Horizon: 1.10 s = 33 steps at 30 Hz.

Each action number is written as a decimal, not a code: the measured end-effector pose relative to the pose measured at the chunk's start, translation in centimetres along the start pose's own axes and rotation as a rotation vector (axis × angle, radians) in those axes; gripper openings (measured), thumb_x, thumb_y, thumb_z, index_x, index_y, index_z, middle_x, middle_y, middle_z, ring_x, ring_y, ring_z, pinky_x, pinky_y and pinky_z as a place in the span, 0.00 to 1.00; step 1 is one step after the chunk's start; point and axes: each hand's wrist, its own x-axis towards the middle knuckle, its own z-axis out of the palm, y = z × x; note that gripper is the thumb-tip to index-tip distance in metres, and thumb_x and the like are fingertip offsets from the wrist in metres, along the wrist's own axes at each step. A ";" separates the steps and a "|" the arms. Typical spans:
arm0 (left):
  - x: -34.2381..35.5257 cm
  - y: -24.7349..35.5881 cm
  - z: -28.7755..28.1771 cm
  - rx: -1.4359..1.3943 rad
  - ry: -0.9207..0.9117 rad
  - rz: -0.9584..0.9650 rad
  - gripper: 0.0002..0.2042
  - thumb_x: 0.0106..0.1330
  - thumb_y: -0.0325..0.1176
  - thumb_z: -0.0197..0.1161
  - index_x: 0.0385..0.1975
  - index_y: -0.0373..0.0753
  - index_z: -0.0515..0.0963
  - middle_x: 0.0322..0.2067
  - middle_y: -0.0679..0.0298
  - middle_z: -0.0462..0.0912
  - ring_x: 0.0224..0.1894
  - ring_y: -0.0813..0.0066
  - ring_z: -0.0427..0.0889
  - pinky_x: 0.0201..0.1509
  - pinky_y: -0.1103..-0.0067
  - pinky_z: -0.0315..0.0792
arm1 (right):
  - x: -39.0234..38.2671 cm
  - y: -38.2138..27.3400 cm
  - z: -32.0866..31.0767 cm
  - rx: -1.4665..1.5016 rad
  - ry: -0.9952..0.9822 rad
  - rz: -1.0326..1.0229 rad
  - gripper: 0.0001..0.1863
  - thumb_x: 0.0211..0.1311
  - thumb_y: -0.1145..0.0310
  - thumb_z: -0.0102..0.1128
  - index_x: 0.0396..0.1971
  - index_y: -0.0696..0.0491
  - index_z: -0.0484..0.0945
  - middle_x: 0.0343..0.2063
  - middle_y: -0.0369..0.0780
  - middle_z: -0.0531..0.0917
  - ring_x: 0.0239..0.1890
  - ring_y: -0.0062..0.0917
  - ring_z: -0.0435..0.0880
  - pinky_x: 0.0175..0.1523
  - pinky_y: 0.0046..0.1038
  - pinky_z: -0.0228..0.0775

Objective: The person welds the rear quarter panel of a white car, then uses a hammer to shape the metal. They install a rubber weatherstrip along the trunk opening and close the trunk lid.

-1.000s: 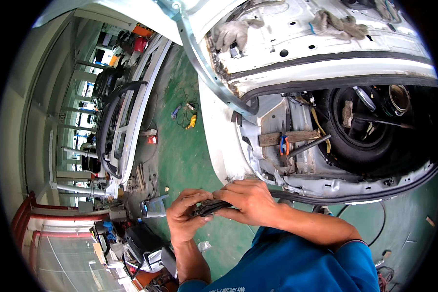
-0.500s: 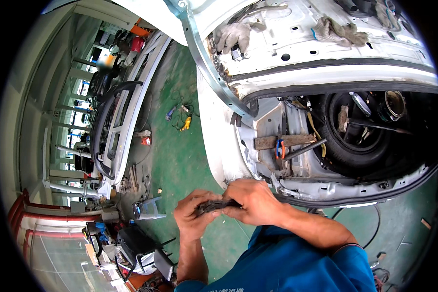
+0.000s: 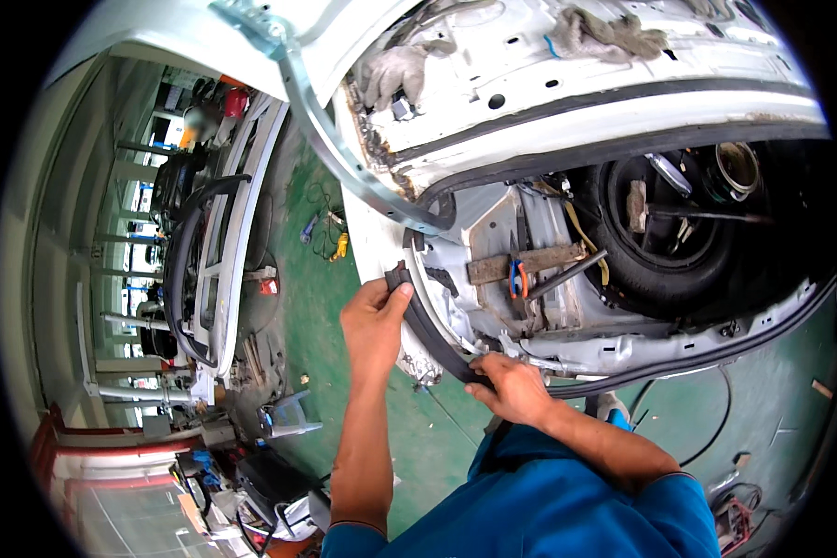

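A black rubber weatherstrip curves along the near left corner of a white car's open trunk. My left hand pinches its free end, thumb on top, beside the white body edge. Farther along the same strip, my right hand grips it with curled fingers at the near rim. From there the strip runs right along the trunk's front edge. Between the strip's free end and the hinge, a short black seal piece shows at the trunk's left side.
A spare tire lies in the trunk, with a wooden block, orange-and-blue-handled pliers and a metal tube near it. A curved metal hinge arm rises at the left. Work gloves rest on the white panel. Cables and yellow plug lie on the green floor.
My hands were close together, holding the bunched dark strip before my body. Now they are apart, with the strip stretched along the trunk's corner. The view has shifted slightly.
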 end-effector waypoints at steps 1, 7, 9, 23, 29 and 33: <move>0.7 -0.6 0.4 0.052 -0.005 -0.002 0.11 0.66 0.28 0.71 0.42 0.26 0.85 0.35 0.60 0.88 0.37 0.79 0.83 0.43 0.80 0.77 | -0.7 0.5 0.3 -0.024 -0.015 0.033 0.21 0.64 0.54 0.68 0.49 0.53 0.79 0.44 0.46 0.83 0.45 0.46 0.85 0.47 0.45 0.78; 2.9 -1.3 2.0 0.221 0.008 0.016 0.11 0.66 0.29 0.72 0.41 0.26 0.85 0.34 0.59 0.89 0.33 0.78 0.84 0.40 0.78 0.77 | -3.9 3.9 1.5 -0.188 -0.046 0.153 0.23 0.63 0.54 0.68 0.49 0.55 0.79 0.44 0.46 0.83 0.46 0.44 0.85 0.47 0.45 0.80; 3.4 -1.1 2.4 0.232 0.020 0.010 0.11 0.66 0.28 0.72 0.41 0.25 0.85 0.33 0.59 0.89 0.33 0.78 0.84 0.39 0.79 0.77 | -3.9 4.3 1.4 -0.207 -0.013 0.144 0.22 0.62 0.54 0.68 0.48 0.56 0.79 0.42 0.46 0.83 0.46 0.43 0.85 0.47 0.44 0.80; 3.7 0.9 2.8 0.302 0.007 0.000 0.13 0.66 0.31 0.71 0.40 0.24 0.85 0.29 0.63 0.87 0.29 0.82 0.78 0.35 0.81 0.73 | -6.1 3.8 -1.0 0.332 -0.293 0.033 0.22 0.73 0.47 0.58 0.46 0.53 0.78 0.35 0.50 0.85 0.38 0.50 0.85 0.40 0.48 0.75; 3.7 0.8 3.2 0.388 0.017 0.073 0.13 0.68 0.33 0.70 0.38 0.25 0.85 0.24 0.66 0.83 0.27 0.83 0.75 0.32 0.81 0.70 | -5.5 4.3 -1.4 0.376 -0.321 0.069 0.22 0.73 0.47 0.59 0.46 0.53 0.79 0.35 0.51 0.85 0.39 0.50 0.86 0.41 0.48 0.76; 3.7 0.7 2.9 0.368 0.032 -0.015 0.13 0.69 0.34 0.70 0.36 0.25 0.86 0.20 0.68 0.77 0.25 0.83 0.70 0.29 0.78 0.66 | -5.1 4.6 -0.5 0.345 -0.366 0.087 0.24 0.72 0.44 0.57 0.46 0.52 0.79 0.35 0.51 0.85 0.39 0.51 0.85 0.43 0.50 0.75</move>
